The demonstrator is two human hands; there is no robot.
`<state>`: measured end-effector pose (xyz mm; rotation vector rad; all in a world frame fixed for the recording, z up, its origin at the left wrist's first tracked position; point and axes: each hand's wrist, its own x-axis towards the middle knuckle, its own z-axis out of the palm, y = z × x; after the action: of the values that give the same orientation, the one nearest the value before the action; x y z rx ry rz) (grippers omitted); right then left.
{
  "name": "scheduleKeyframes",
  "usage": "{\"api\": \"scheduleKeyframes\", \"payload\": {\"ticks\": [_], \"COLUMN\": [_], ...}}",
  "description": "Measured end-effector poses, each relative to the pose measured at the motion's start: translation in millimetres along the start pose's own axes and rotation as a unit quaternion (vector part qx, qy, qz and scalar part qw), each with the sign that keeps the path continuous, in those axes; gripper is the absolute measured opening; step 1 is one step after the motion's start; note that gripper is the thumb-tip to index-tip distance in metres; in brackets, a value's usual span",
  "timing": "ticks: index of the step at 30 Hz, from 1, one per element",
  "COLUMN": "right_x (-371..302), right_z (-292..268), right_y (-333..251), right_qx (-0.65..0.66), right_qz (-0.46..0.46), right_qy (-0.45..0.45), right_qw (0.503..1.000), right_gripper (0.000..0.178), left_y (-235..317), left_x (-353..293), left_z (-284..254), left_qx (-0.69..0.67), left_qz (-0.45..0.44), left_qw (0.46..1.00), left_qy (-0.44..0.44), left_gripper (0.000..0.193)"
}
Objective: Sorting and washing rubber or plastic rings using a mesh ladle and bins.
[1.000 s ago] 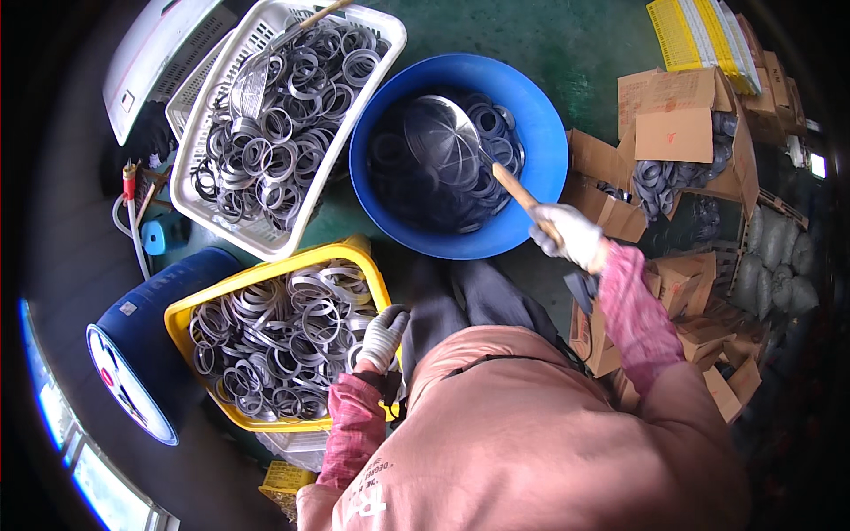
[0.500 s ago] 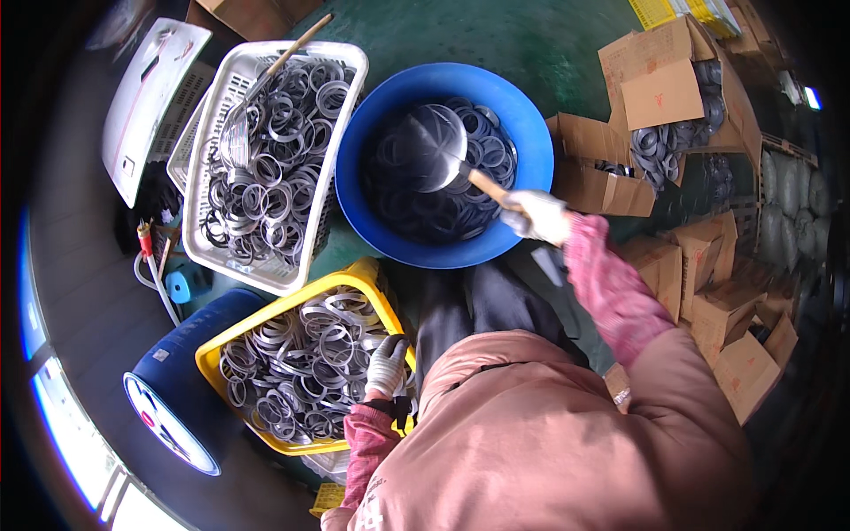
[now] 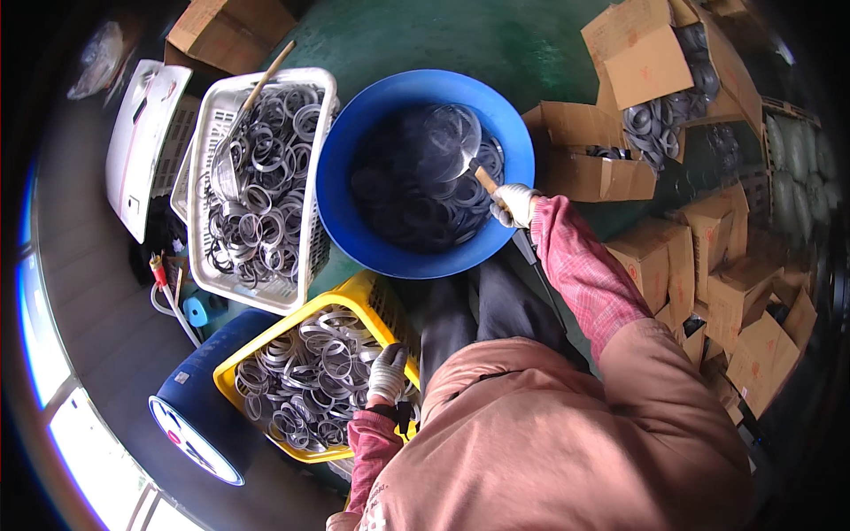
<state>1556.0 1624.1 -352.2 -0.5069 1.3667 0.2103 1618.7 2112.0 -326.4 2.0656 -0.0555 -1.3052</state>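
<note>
Since half a second ago, the wire skimmer [image 3: 449,142] has swung toward one o'clock inside the blue tub [image 3: 334,177], while the whole view has shifted with the wearer's head. Hours here are read from the tub's middle. The gloved right hand [image 3: 513,205], at four o'clock by the rim, has its grip closed round the skimmer's wooden handle [image 3: 484,180]; the tilt probably lets the mesh bowl reach inward while the hand keeps near the edge. Grey rings [image 3: 460,212] lie in the tub; whether the mesh touches them is too murky to tell.

At six o'clock the gloved left hand [image 3: 388,372] is at the rim of the yellow basket [image 3: 379,305], perhaps to steady it or the body; I cannot tell whether its grip is clenched. That ring-filled basket, at seven, and the white basket [image 3: 314,239], at nine, flank the tub, seemingly for short reach. A second skimmer [image 3: 227,173] leans across the white basket's rings.
</note>
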Motion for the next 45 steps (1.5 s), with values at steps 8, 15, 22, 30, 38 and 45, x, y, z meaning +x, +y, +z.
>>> {"api": "scheduleKeyframes", "payload": {"ticks": [8, 15, 22, 30, 38, 45], "right_x": [-198.8, -123.1, -108.8, -258.6, -200.3, -173.3], "right_z": [-72.0, -111.1, -151.0, -185.3, -143.5, -133.8], "right_y": [-0.7, 7.5, -58.2, -5.4, -32.6, -50.7], "right_qx": [-0.482, -0.660, -0.573, -0.605, -0.614, -0.629], "right_qz": [-0.478, -0.333, -0.220, -0.346, -0.328, -0.334], "right_qy": [0.273, 0.385, 0.226, 0.205, 0.141, 0.113], "right_qw": [0.682, 0.553, 0.756, 0.687, 0.704, 0.693], "right_gripper": [0.026, 0.019, 0.024, 0.029, 0.026, 0.026], "left_y": [-12.9, 248.2, 353.0, 364.1, 265.0, 114.6], "left_x": [58.0, 169.0, 146.6, 147.0, 109.5, 35.7], "left_z": [11.0, 142.5, 197.6, 228.0, 206.4, 96.3], "left_qx": [0.200, 0.116, 0.063, 0.018, 0.022, 0.010], "left_qz": [0.384, 0.497, 0.490, 0.435, 0.275, 0.078], "left_qw": [0.901, 0.860, 0.869, 0.896, 0.956, 0.995], "left_qy": [0.025, -0.012, -0.037, -0.086, -0.104, -0.054], "left_gripper": [0.017, 0.017, 0.017, 0.017, 0.016, 0.016]}}
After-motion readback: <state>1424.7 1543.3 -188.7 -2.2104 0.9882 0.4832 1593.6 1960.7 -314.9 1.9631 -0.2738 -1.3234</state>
